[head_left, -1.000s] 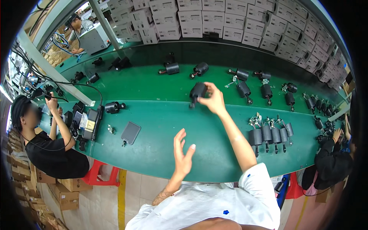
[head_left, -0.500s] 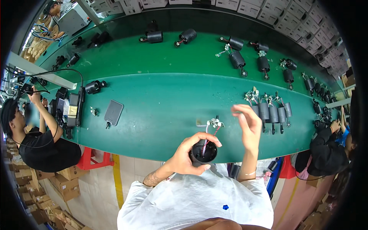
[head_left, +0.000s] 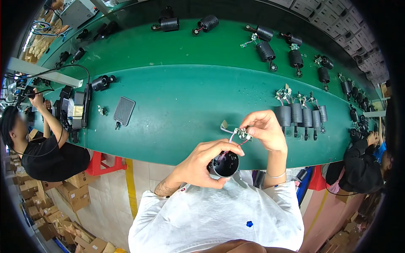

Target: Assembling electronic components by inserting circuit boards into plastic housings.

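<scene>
My left hand (head_left: 201,164) is wrapped round a black cylindrical housing (head_left: 228,165), its open mouth facing up at the table's front edge. Wires come out of the mouth and lead to a small circuit board (head_left: 242,134) beyond it. Thumb and fingers of my right hand (head_left: 265,130) pinch the board at its right end. A grey lead with a flat tan end (head_left: 225,125) sticks out to the board's left. Right of that hand stands a row of several black housings (head_left: 296,114) with boards wired to their far ends.
On the green table (head_left: 177,109) lie a dark flat tray-like piece (head_left: 125,111), a loose small board (head_left: 101,110) and another black housing (head_left: 103,82). More housings (head_left: 265,51) lie on the raised far strip. Co-workers sit at the left (head_left: 46,143) and right (head_left: 358,162).
My right hand has come down and left from above the table and closed on the circuit board. The board is now lifted slightly. My left hand still holds the housing.
</scene>
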`<state>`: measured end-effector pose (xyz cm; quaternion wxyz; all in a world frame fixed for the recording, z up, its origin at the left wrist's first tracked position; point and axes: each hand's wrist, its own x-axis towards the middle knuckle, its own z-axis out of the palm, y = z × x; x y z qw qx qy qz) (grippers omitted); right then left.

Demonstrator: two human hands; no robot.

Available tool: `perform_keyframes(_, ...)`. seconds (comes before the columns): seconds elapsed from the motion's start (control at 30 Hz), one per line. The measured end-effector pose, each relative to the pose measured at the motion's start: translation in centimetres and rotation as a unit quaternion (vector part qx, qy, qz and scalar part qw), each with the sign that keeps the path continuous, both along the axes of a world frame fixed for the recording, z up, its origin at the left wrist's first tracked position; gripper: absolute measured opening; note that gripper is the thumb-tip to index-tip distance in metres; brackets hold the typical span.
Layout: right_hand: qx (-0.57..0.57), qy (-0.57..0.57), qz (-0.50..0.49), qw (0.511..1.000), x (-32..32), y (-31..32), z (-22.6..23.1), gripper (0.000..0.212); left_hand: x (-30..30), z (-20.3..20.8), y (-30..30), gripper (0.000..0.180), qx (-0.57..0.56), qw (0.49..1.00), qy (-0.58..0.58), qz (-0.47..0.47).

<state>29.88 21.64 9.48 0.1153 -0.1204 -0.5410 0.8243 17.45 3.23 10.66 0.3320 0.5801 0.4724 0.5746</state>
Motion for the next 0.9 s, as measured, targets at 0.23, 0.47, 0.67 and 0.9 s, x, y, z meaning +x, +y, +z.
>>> perform_keyframes(0.23,0.02,0.001,-0.183,0.983,0.0,-2.0,1.6,0.017,1.7,-0.3,1.1,0.059,0.016,0.986,-0.068,0.151)
perform_keyframes(0.47,0.122,0.13,-0.271,0.946,-0.2,-2.4,1.0,0.018,1.0,-0.3,1.3,0.06,-0.061,0.984,-0.066,0.151)
perform_keyframes(0.67,0.199,0.194,-0.255,0.926,0.0,-2.5,1.0,0.017,0.7,-0.8,1.2,0.06,-0.075,0.99,-0.021,0.116)
perform_keyframes(0.9,0.246,0.187,-0.264,0.914,0.1,-2.9,1.7,0.015,1.7,-0.1,1.7,0.051,-0.073,0.984,-0.076,0.142)
